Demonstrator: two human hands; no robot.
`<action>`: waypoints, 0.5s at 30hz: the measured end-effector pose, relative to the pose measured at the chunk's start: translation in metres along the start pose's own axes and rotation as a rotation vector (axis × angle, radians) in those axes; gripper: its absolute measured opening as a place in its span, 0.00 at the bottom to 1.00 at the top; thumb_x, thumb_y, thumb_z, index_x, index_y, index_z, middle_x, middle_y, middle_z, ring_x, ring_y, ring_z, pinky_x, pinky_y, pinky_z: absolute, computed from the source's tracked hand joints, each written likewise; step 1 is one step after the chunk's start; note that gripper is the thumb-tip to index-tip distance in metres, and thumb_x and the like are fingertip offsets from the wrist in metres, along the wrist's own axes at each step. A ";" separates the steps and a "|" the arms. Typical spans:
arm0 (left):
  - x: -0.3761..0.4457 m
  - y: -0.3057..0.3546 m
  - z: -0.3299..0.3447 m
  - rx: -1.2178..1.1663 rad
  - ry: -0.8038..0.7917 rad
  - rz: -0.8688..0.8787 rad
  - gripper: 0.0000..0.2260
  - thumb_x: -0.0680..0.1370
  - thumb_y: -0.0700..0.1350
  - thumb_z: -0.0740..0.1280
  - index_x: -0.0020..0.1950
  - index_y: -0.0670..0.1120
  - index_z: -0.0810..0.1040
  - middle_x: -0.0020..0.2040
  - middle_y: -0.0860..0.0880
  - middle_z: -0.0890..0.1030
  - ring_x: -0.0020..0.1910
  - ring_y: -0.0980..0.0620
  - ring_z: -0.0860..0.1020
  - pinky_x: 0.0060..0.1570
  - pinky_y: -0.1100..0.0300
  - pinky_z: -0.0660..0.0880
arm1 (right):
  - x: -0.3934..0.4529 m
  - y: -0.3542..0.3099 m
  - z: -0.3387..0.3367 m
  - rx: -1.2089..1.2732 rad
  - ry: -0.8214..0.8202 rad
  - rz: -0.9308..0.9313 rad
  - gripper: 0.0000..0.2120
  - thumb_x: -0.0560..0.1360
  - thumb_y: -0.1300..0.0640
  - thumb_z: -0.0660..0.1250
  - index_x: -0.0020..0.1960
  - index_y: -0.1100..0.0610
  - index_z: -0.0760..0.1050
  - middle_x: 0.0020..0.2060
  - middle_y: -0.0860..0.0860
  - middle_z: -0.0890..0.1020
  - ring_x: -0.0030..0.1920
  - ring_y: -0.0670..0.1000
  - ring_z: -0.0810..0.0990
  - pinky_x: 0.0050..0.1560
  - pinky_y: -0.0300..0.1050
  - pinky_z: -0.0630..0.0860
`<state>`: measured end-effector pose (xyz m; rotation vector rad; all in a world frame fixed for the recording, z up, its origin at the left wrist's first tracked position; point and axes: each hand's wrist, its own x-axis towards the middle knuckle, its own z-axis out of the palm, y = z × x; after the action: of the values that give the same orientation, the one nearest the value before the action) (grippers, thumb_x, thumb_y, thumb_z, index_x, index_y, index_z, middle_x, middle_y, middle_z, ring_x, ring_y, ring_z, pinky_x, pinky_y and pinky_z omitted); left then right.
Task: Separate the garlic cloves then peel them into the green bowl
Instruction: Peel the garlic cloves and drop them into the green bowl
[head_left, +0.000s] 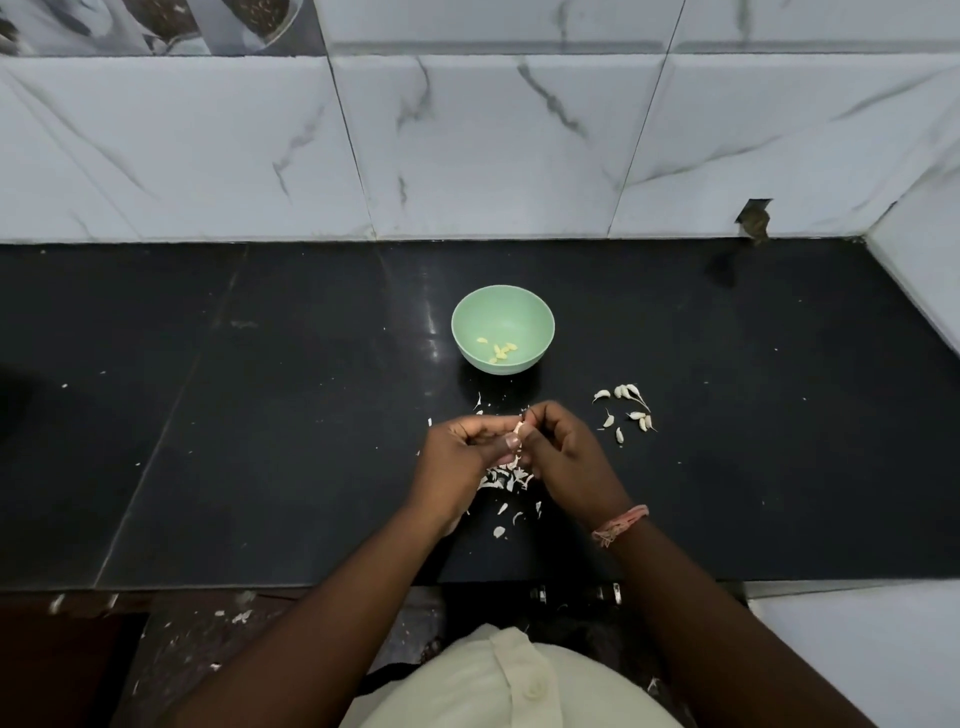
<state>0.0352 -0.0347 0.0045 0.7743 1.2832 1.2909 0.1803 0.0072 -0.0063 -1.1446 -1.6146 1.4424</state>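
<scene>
A green bowl (503, 312) stands on the black counter, with several peeled yellowish cloves (498, 351) at its bottom. Just in front of it, my left hand (462, 457) and my right hand (563, 452) meet above the counter. Both pinch one garlic clove (519, 429) between their fingertips, and a bit of loose skin hangs from it. Several unpeeled cloves (626, 410) lie scattered on the counter to the right of my hands. A heap of peeled skins (506, 480) lies directly beneath my hands.
The black counter (260, 415) runs left and right, with a marble-tiled wall (467, 145) behind it and a side wall at the far right. Small skin flakes dot the counter and the floor (239, 616) below its front edge.
</scene>
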 end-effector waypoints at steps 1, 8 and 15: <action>0.000 -0.001 0.002 -0.026 0.002 -0.013 0.09 0.75 0.30 0.71 0.54 0.38 0.85 0.44 0.43 0.87 0.40 0.53 0.84 0.44 0.63 0.80 | 0.000 0.000 -0.002 -0.012 -0.013 -0.006 0.07 0.81 0.57 0.63 0.48 0.60 0.71 0.34 0.52 0.76 0.34 0.47 0.72 0.36 0.43 0.70; -0.004 -0.004 0.013 -0.251 0.012 -0.141 0.12 0.74 0.30 0.71 0.56 0.38 0.83 0.42 0.43 0.85 0.40 0.50 0.84 0.42 0.63 0.80 | 0.002 0.001 -0.017 -0.123 -0.060 -0.082 0.05 0.82 0.57 0.61 0.48 0.56 0.72 0.35 0.52 0.76 0.35 0.47 0.74 0.38 0.48 0.73; -0.004 -0.006 0.020 -0.419 0.115 -0.173 0.09 0.76 0.27 0.67 0.51 0.38 0.80 0.38 0.46 0.84 0.37 0.52 0.84 0.40 0.63 0.82 | 0.000 0.003 -0.015 -0.177 -0.062 -0.125 0.05 0.82 0.52 0.61 0.49 0.52 0.72 0.37 0.51 0.78 0.37 0.53 0.76 0.43 0.58 0.77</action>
<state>0.0567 -0.0351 0.0039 0.2911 1.0887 1.4142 0.1948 0.0127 -0.0072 -1.0835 -1.8535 1.2870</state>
